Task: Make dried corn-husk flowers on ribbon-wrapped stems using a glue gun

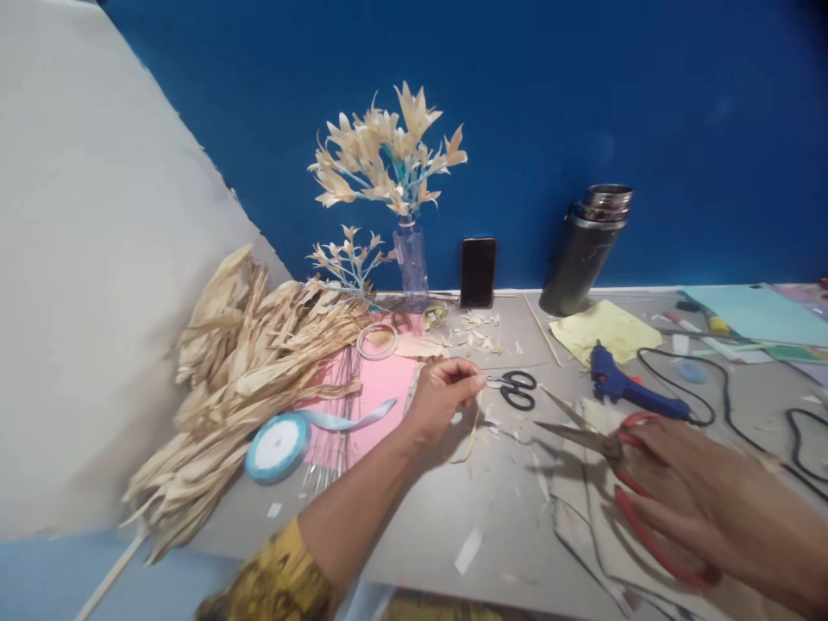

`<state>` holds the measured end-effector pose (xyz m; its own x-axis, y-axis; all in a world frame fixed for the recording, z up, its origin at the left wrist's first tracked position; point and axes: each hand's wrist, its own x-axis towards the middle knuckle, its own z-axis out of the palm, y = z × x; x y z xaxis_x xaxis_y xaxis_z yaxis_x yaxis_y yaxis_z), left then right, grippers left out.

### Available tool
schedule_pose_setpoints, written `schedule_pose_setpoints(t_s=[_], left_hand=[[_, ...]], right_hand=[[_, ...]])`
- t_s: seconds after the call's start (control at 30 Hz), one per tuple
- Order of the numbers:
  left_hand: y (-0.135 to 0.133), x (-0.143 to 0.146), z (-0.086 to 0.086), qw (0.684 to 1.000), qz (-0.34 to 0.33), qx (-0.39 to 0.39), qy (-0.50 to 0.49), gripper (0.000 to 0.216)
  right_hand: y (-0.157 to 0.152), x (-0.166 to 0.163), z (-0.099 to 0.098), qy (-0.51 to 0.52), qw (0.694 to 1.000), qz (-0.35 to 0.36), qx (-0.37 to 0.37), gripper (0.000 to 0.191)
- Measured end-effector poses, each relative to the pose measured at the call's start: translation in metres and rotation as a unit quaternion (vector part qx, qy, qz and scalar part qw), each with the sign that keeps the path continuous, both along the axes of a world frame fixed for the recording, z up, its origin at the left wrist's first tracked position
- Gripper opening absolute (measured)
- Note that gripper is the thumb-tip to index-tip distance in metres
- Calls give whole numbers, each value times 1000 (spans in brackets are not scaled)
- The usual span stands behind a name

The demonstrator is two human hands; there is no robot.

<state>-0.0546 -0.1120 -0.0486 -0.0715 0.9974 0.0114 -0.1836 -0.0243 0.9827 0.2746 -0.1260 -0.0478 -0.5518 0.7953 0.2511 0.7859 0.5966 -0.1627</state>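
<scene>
My right hand (711,487) grips a pair of red-handled scissors (592,442), its blades spread apart and pointing left. My left hand (443,395) is raised over the table with thumb and forefinger pinched together; whatever lies between the fingertips is too small to make out. Just beyond those fingertips lie small black-handled scissors (518,390). A pink sheet (381,388) is partly hidden behind my left forearm, with thin wires (329,440) across it. Beside them stands a spool of light blue ribbon (278,447), its loose end trailing right.
Dried corn husks (252,371) are heaped at left. Husk flowers (388,155) stand in a clear bottle (412,263) near the blue wall. A phone (477,272), a dark flask (582,254), yellow paper (605,328) and a blue glue gun (630,385) with its cord are behind and right.
</scene>
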Motion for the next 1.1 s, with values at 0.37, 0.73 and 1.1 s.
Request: schedule_pose_setpoints(t_s=[0.37, 0.73, 1.1], left_hand=[[-6, 7, 11, 986, 9, 117, 122, 7], [-7, 10, 12, 999, 0, 38, 38, 17], [-5, 13, 3, 995, -15, -45, -90, 25]], right_hand=[[12, -56, 17, -68, 994, 20, 87, 18], [19, -53, 1, -69, 997, 23, 4, 12], [13, -8, -6, -12, 994, -5, -112, 15]])
